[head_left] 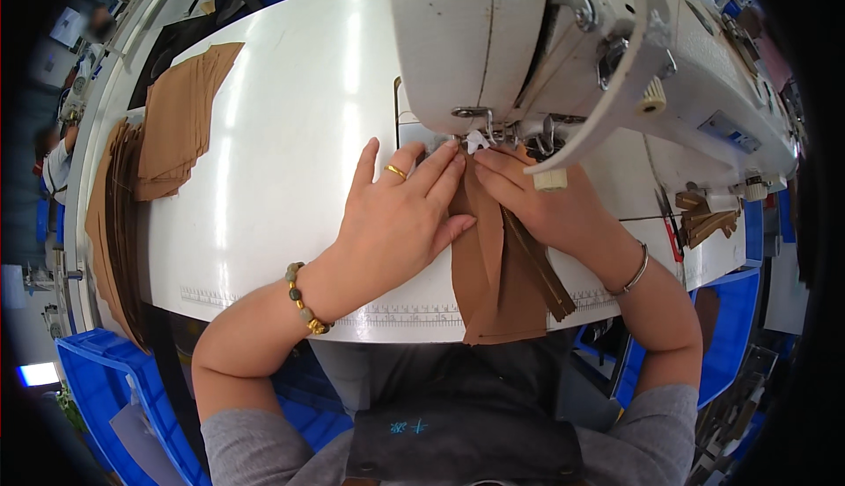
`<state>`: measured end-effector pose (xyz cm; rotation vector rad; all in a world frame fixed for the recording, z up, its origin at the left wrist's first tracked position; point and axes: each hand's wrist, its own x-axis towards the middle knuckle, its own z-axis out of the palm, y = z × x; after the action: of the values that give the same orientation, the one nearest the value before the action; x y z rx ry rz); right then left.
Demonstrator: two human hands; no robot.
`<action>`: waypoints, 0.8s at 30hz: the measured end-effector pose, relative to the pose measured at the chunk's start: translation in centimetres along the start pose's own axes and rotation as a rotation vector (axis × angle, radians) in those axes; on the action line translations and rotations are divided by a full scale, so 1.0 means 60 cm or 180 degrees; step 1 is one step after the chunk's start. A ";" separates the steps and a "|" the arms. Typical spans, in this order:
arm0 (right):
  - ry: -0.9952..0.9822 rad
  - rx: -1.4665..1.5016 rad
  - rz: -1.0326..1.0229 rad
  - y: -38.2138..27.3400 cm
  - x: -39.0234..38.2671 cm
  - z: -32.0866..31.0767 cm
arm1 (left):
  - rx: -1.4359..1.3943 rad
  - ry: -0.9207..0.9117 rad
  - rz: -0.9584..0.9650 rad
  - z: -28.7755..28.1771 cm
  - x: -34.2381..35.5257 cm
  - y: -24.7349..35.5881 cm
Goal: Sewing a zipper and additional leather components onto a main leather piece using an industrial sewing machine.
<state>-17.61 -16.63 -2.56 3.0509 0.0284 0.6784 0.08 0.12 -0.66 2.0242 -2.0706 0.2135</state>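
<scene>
Brown fabric pieces (480, 283) hang over the table's front edge and run up under the sewing machine (475, 37), beside its presser foot and needle area. My left hand (405, 200), wearing a gold ring, lies with fingers spread, its fingertips and thumb touching the left side of the fabric. Close to the presser foot, my right hand (546, 195) has its fingers together on the fabric's right side; its thumb is hidden. A small white scrap (476, 141) shows between the fingertips of both hands.
Stacked brown fabric panels (180, 125) lie on the left of the white table (282, 134), beside another pile (114, 222). Small brown pieces (704, 222) and a red-handled tool (673, 238) are at right. Blue bins (123, 389) stand below. A ruler scale (387, 314) marks the front edge.
</scene>
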 end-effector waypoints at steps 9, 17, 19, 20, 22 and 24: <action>0.0422 0.0212 -0.0288 0.012 0.002 0.013 | 0.0039 -0.0169 0.0172 -0.006 -0.021 0.022; 0.0175 -0.0012 -0.0889 -0.063 -0.036 -0.006 | -0.0302 -0.0188 0.0985 -0.047 -0.148 0.109; 0.0420 0.0324 -0.1173 -0.089 -0.060 -0.008 | -0.0220 0.0012 0.1023 -0.048 -0.160 0.126; 0.0419 0.0274 -0.1150 -0.101 -0.070 -0.008 | -0.0143 0.0184 0.0975 -0.048 -0.163 0.133; 0.0391 0.0407 -0.1095 -0.117 -0.086 -0.009 | -0.0054 0.0235 0.1025 -0.049 -0.165 0.144; 0.0547 0.0344 -0.1090 -0.128 -0.095 -0.009 | 0.0047 0.0281 0.1066 -0.052 -0.165 0.152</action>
<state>-23.10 -9.05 -4.64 2.9600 0.5917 0.9290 -8.68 10.77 0.23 1.6306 -2.3438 0.3699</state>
